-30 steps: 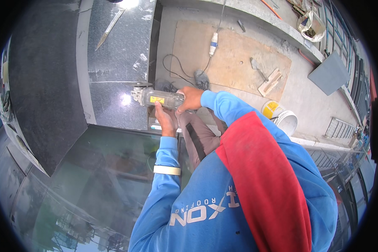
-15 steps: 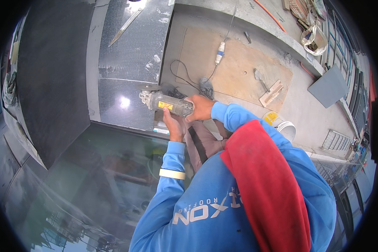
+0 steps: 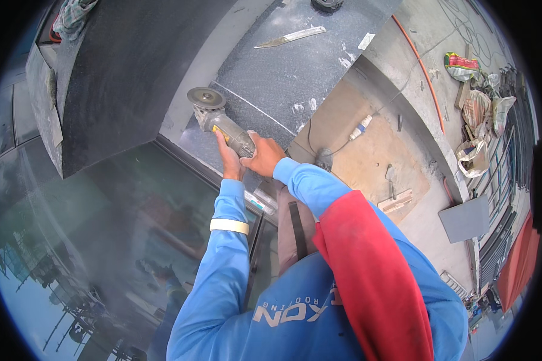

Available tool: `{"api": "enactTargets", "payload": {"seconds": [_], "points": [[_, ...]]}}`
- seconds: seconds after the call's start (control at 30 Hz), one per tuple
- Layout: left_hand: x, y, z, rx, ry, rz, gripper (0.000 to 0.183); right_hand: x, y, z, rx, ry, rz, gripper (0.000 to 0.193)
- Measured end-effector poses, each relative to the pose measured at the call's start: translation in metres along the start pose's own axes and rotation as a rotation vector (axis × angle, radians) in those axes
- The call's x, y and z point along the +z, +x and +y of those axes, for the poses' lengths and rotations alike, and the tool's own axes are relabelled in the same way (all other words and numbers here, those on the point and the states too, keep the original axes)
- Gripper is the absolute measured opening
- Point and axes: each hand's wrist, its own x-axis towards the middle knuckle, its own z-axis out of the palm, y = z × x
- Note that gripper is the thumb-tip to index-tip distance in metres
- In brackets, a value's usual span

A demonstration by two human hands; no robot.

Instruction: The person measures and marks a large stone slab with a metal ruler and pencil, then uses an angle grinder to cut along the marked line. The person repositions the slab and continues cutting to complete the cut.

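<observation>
- Grey metal and a dusty body — the angle grinder (image 3: 223,123) sits at the middle of the scene, its round disc (image 3: 205,97) pointing far and left, laid against the near left edge of the speckled grey stone slab (image 3: 295,72).
- It looks dense and stiff, heavy at the head where the disc sits, so by my judgement it wants two hands on the barrel, well behind the disc and never near the disc's rim.
- The left hand (image 3: 230,159) wraps the body from below, fingers closed round it just behind the head.
- The right hand (image 3: 264,157) closes on the tail of the body, just beside the left hand, the two nearly touching; both grips look tight and full on the grinder.
- Dust on the casing may make it a little slippery — a firm wrap seems wiser than a fingertip hold.
- A thin pale scored line (image 3: 253,108) runs across the slab to the right of the disc.
- Left of the slab stands a large dark panel (image 3: 126,78), tilted, and near it a glass pane (image 3: 102,240) that mirrors the street.
- Far on the slab lies a flat metal straightedge (image 3: 290,37).
- To the right, a power cord (image 3: 397,96) with a white plug (image 3: 361,127) trails over a brown board (image 3: 373,156) on the concrete, with bags (image 3: 482,114) further right.
</observation>
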Motion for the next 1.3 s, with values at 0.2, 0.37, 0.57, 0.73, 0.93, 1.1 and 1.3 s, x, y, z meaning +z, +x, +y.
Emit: {"api": "enactTargets", "payload": {"seconds": [0.2, 0.37, 0.57, 0.73, 0.93, 1.1, 1.3], "points": [[-0.016, 0.054, 0.032, 0.012, 0.059, -0.007, 0.064, 0.019, 0.058, -0.022, -0.013, -0.032, 0.076, 0.091], [-0.016, 0.072, 0.043, -0.02, 0.088, 0.003, 0.065, 0.02, 0.076, -0.033, 0.08, -0.006, 0.037, 0.09], [-0.013, 0.077, 0.047, -0.049, 0.121, 0.045, 0.066, 0.014, 0.081, -0.041, 0.138, 0.023, 0.002, 0.089], [-0.009, 0.079, 0.046, -0.063, 0.124, 0.033, 0.067, 0.014, 0.084, -0.038, 0.109, 0.032, 0.045, 0.088], [-0.005, 0.079, 0.045, -0.06, 0.152, 0.059, 0.069, 0.014, 0.087, -0.031, 0.119, 0.024, 0.03, 0.087], [-0.002, 0.083, 0.05, -0.052, 0.208, 0.073, 0.068, 0.011, 0.095, -0.031, 0.107, 0.02, 0.01, 0.088], [0.003, 0.086, 0.055, -0.115, 0.123, 0.03, 0.063, 0.011, 0.099, -0.025, 0.06, 0.092, 0.046, 0.085]]}}
